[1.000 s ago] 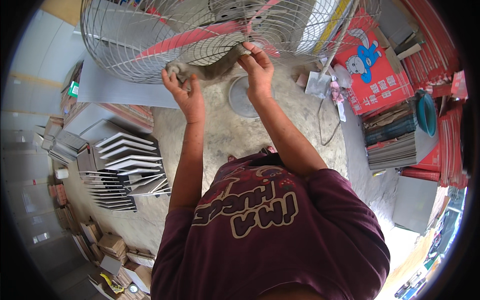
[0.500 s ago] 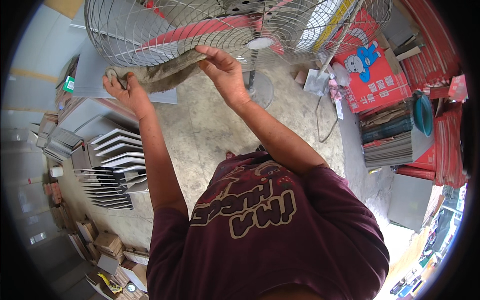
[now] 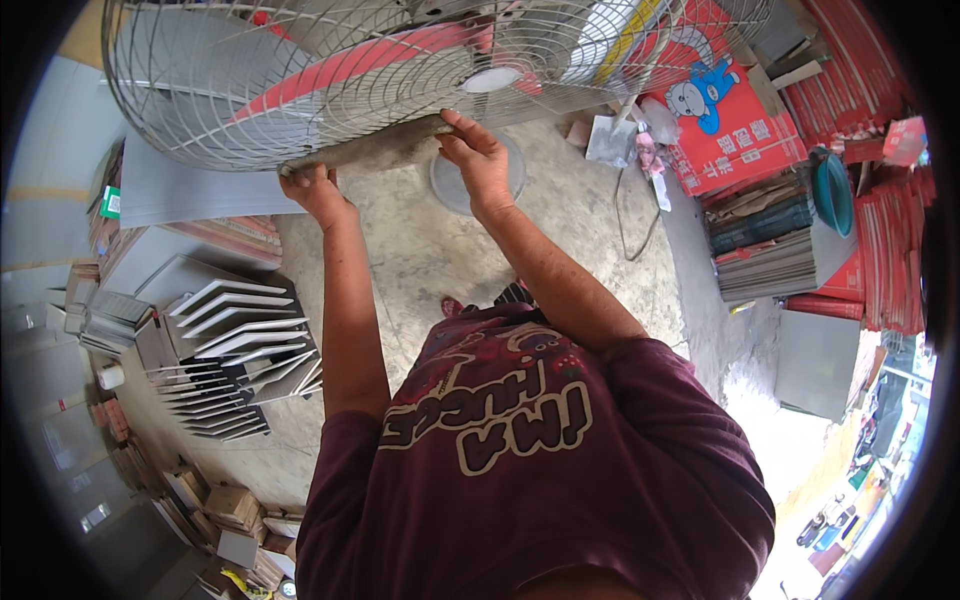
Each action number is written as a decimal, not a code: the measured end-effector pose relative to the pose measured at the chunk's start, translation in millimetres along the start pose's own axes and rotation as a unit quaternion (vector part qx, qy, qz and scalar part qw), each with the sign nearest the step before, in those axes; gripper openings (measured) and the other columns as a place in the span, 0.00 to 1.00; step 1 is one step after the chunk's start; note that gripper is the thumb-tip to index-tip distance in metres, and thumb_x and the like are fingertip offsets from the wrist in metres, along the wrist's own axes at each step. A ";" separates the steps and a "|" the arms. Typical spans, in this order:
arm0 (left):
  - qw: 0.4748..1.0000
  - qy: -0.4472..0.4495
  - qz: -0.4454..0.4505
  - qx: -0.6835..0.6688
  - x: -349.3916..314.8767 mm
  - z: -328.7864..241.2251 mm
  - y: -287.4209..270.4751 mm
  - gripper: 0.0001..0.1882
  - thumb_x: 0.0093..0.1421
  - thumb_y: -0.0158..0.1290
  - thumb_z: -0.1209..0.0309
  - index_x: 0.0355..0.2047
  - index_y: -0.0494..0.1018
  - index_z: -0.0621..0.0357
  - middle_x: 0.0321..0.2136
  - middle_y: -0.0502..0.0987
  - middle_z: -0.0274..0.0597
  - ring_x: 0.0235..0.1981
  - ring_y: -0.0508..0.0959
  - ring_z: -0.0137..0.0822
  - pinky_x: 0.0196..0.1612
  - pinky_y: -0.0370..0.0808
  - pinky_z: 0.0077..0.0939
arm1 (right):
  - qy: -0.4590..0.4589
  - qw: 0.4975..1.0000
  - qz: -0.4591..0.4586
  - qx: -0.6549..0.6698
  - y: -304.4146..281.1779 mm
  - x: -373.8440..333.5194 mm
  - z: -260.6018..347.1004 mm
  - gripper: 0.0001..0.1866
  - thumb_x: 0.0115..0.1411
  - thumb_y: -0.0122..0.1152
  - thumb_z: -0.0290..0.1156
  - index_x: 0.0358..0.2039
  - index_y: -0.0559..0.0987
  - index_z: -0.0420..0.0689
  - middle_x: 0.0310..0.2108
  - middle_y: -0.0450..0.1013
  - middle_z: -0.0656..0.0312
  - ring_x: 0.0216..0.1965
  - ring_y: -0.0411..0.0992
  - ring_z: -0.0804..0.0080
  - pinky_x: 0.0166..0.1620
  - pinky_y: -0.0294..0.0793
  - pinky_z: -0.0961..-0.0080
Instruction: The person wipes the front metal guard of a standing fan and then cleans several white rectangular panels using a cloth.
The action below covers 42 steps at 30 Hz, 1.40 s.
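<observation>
A large standing fan [image 3: 491,79] with a wire cage and pink-red blades fills the top of the view. Along the cage's near lower edge, a dirty grey-brown rag [image 3: 378,147] is stretched between my two hands. My left hand [image 3: 322,197] pinches its left end beside the wires. At the other end, my right hand [image 3: 478,160] grips the rag between thumb and fingers, below the fan's hub. The rag lies close against the cage; whether it touches the wires all along I cannot tell. Part of it is hidden by the wires.
The fan's round grey base [image 3: 455,190] stands on the concrete floor [image 3: 410,265]. To the left, grey-white panels [image 3: 235,300] stand in a rack. On the right are a red printed carton [image 3: 735,140], stacked boards [image 3: 765,265] and a teal basin [image 3: 832,195].
Both hands have shifted; the left moved right and down, the right moved right and slightly down. The rag has gone from loosely bowed to pulled straighter against the cage. The view has shifted a little.
</observation>
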<state>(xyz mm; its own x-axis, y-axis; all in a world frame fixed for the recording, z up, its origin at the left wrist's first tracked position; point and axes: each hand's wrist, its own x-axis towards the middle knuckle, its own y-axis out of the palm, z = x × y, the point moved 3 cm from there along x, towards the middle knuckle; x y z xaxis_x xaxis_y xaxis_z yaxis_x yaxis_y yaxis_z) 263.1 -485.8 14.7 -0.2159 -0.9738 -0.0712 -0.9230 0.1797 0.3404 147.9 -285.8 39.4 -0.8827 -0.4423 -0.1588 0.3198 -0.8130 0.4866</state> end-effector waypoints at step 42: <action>0.904 -0.391 -0.032 -0.172 -84.5 127.3 39.5 0.16 0.57 0.53 0.69 0.46 0.69 0.49 0.48 0.72 0.35 0.54 0.66 0.42 0.59 0.57 0.50 | 0.226 0.934 -0.238 0.141 -187.8 51.1 -36.8 0.10 0.54 0.59 0.30 0.37 0.76 0.44 0.33 0.73 0.63 0.37 0.72 0.69 0.49 0.70 0.65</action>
<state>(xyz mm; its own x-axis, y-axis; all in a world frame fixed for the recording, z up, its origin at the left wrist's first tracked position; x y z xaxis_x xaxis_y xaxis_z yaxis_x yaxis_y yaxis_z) 204.4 -378.7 -85.2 -0.4489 -0.5601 -0.6963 -0.8171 -0.0580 0.5735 55.4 -169.6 -91.8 -0.6451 -0.2237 -0.7306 -0.2316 -0.8540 0.4660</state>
